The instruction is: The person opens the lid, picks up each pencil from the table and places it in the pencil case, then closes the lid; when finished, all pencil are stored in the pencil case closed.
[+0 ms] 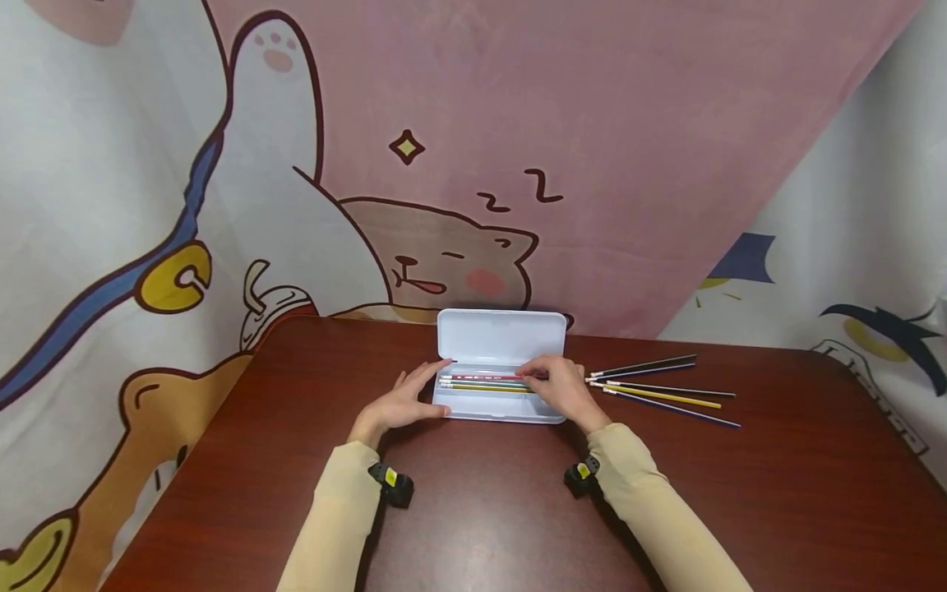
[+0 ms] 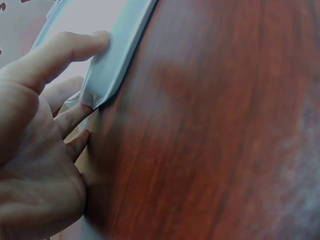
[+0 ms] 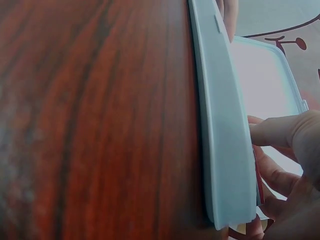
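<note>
A white pencil case (image 1: 466,404) lies on the table with its lid (image 1: 503,335) raised at the back. Inside it are a red pencil (image 1: 473,377), a green pencil (image 1: 473,382) and a yellow pencil (image 1: 473,388), eraser ends to the left. My left hand (image 1: 399,403) spans the case's left end; its thumb (image 2: 95,44) rests on the front rim and its fingers are fairly straight. Over the case's right half, my right hand (image 1: 562,386) pinches the red pencil. That pencil shows as a red strip (image 3: 258,175) by the fingers in the right wrist view.
To the right of the case, several loose pencils (image 1: 666,397) fan out on the brown table (image 1: 481,501), with dark, yellow and blue barrels. A cartoon-printed cloth (image 1: 629,164) hangs behind the table's back edge.
</note>
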`<state>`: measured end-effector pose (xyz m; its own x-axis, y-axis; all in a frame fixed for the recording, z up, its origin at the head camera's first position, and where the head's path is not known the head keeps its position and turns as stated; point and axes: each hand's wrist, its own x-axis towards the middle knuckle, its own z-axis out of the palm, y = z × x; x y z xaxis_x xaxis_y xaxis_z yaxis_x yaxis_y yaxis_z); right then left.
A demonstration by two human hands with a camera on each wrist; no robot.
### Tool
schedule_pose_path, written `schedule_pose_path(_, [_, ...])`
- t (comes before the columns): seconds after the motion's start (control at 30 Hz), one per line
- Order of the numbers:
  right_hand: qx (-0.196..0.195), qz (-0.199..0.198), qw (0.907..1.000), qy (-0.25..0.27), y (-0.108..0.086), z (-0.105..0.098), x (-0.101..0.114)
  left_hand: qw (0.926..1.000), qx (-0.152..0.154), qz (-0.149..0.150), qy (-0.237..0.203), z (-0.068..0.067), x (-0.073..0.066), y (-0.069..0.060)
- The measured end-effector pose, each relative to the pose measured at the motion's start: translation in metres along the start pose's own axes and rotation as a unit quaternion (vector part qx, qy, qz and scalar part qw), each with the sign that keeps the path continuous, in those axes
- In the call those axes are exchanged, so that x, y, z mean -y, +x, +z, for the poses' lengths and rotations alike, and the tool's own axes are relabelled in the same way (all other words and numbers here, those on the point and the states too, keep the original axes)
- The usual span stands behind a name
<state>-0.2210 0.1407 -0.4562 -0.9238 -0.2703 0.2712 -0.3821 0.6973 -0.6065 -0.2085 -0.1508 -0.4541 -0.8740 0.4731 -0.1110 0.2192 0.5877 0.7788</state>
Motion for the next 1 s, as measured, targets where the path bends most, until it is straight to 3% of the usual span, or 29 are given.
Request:
schedule_pose_path(0.6, [-0.002, 0.007, 0.9999, 0.013, 0.002, 0.000, 0.000, 1.0000, -0.003, -0.001, 0.003, -0.001, 0.000, 0.000])
schedule_pose_path(1.0, [0.000, 0.019, 0.9971, 0.074, -0.004, -0.008, -0.008, 1.0000, -0.002, -0.002, 0.002, 0.001, 0.001, 0.000])
